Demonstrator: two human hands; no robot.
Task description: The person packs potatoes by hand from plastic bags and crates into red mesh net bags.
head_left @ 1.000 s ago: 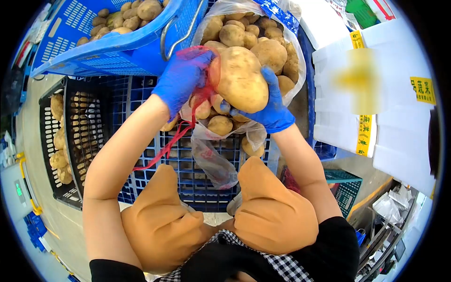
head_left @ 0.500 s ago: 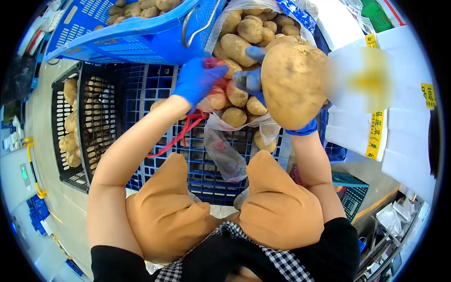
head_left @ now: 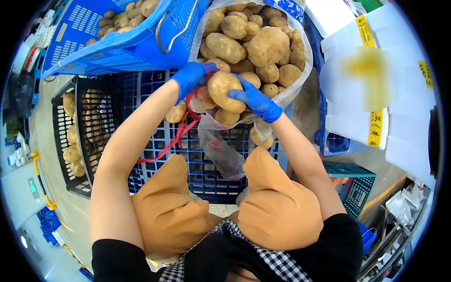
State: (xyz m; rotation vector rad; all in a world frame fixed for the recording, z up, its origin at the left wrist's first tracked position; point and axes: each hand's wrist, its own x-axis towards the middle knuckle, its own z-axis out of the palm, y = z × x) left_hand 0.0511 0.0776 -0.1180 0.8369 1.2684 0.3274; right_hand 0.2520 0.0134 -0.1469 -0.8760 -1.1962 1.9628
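My right hand (head_left: 257, 99), in a blue glove, grips a pale potato (head_left: 224, 89) between thumb and fingers. That potato sits over the front of a clear plastic bag (head_left: 303, 77) full of potatoes. My left hand (head_left: 191, 81), also gloved in blue, is closed on a red mesh bag (head_left: 191, 102) just left of the potato. Much of the mesh is hidden behind the hand and potato. A red strap (head_left: 174, 140) trails from it towards my knee. Behind my hands, a large potato (head_left: 268, 46) rests on the pile in the plastic bag.
A blue basket (head_left: 141, 47) with potatoes stands at the upper left. Below it is a black crate (head_left: 96, 127) of potatoes. White foam boxes (head_left: 404, 94) with yellow tape are on the right. A blue slatted pallet (head_left: 206, 181) lies in front of my knees.
My right hand has come down and left, bringing a potato from near the camera to the mesh bag; I cannot tell if it is the same potato. My left hand keeps its hold.
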